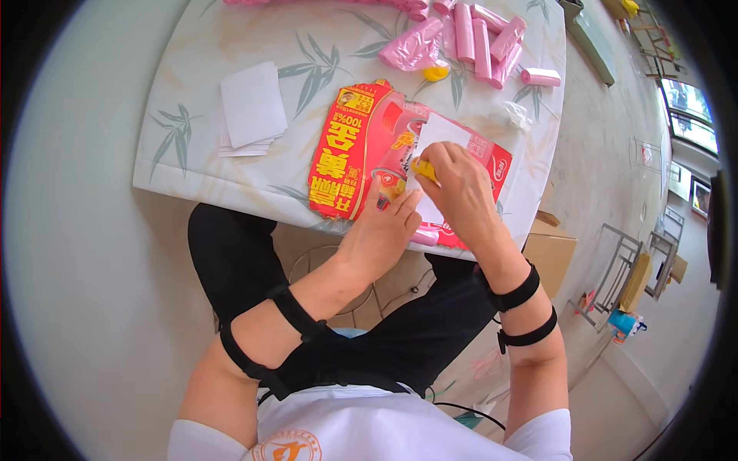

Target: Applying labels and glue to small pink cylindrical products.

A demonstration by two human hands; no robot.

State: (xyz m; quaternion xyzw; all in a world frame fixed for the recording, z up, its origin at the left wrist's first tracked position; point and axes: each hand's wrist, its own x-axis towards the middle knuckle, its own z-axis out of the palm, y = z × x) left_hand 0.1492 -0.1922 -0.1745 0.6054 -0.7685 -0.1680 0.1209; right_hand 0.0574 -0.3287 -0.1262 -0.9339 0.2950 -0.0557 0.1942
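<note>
A red and yellow piece of printed cardboard [332, 165] lies flat at the table's near edge. On it rests a white sheet of paper [437, 137], partly covered by my hands. My right hand [463, 188] is closed round a small yellow object [423, 169] and holds it against the paper; its kind is hidden by the fingers. My left hand [386, 234] lies with outstretched fingers on the cardboard's near edge, beside the paper. Beneath my hands, a bit of pink plastic roll [423, 235] shows at the cardboard's near side.
A stack of white paper sheets [252, 107] lies left on the leaf-patterned table [207, 46]. Several pink rolls of plastic bags [482, 50] are piled at the far right, near a yellow round item [436, 73] and crumpled clear plastic [516, 115]. A cardboard box [550, 250] stands below right.
</note>
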